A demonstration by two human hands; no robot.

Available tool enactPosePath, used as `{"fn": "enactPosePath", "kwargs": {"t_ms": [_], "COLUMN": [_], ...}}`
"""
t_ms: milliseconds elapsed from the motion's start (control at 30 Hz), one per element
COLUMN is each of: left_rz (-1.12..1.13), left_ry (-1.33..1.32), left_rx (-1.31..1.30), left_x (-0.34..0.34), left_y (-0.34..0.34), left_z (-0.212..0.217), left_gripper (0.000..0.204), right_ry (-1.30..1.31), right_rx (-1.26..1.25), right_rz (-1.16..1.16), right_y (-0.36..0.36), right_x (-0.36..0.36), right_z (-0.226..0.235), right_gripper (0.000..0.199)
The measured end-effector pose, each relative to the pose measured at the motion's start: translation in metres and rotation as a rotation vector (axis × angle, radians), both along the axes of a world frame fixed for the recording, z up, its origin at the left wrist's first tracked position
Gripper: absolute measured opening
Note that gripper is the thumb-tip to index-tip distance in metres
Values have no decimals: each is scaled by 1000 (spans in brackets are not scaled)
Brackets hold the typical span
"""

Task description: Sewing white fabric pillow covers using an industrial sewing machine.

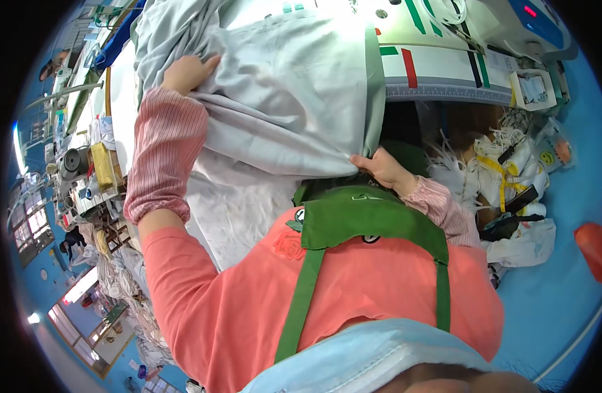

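A large pale grey cloth (pixel 288 85) spreads over the worktable and hangs down its near edge toward my lap. My left hand (pixel 185 74) grips its bunched left part, with the thumb stretched out and the other fingers partly hidden in the folds. At the lower right corner, my right hand (pixel 387 171) pinches the cloth's edge between thumb and fingers. Folds run between the two hands. A darker grey-green strip (pixel 374 85) borders the cloth on the right. My green apron (pixel 373 216) lies just below the right hand.
Along the table front runs a ruler strip (pixel 445 92). Coloured tape marks (pixel 409 68) lie on the tabletop. A machine with a blue panel (pixel 535 18) stands far right, near a small white box (pixel 533 90). Scraps and a yellow tape measure (pixel 504 180) heap up at the right.
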State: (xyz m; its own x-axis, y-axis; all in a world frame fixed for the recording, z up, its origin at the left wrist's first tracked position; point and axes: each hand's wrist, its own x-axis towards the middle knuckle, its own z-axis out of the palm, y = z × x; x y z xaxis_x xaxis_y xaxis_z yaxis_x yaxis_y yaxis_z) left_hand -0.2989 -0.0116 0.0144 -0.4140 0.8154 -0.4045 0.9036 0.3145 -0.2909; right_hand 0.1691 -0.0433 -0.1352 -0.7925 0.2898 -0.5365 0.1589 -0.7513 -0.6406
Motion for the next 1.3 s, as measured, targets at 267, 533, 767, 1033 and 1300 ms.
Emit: {"fn": "enactPosePath", "kwargs": {"t_ms": [267,533,767,1033,1300], "left_rz": [-631,-1237,-1298,-1167,-1147], "left_ry": [-495,-472,-382,-760,-699], "left_rx": [583,173,52,151,-12], "left_x": [138,248,268,273,289], "left_y": [-12,-18,-23,-7,-5], "left_z": [-42,-31,-36,26,-24], "left_gripper": [24,9,5,6,14], "right_ry": [186,47,71,41,11], "right_rx": [-154,-64,78,244,693], "right_rz": [-37,-21,35,78,181], "right_y": [-12,-8,-4,1,13], "right_x": [5,17,18,22,31], "right_z": [-16,-1,8,19,15], "right_gripper": [39,26,27,27,20]}}
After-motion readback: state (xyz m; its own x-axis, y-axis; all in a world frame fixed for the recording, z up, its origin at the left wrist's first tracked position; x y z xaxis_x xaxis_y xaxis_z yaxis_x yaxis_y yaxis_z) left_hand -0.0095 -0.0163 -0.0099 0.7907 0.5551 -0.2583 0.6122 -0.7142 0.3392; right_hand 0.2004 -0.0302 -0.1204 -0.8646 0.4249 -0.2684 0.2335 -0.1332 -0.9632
